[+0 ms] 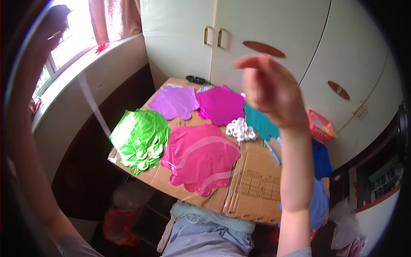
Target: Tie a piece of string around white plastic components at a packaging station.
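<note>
My left hand [56, 17] is raised at the upper left against the bright window, dark and partly at the picture's rim; its fingers look drawn together. My right hand [274, 90] is lifted above the table's right side, smeared by motion, fingers curled in; what they hold, if anything, does not show. A pale see-through strip [92, 103] hangs below my left hand, and similar faint bands cross the pink balloon. Flat foil balloons lie below: pink [203, 156], green [140, 137], purple [174, 102], magenta [221, 105] and teal [259, 122]. A heap of small white loops [241, 129] sits among them.
Brown cardboard [257, 184] covers the table. On the right are a slim blue-and-white object [272, 152], a red basket [321, 126] and blue material [319, 158]. Pale cupboards [180, 43] stand behind; a windowsill [83, 66] runs along the left.
</note>
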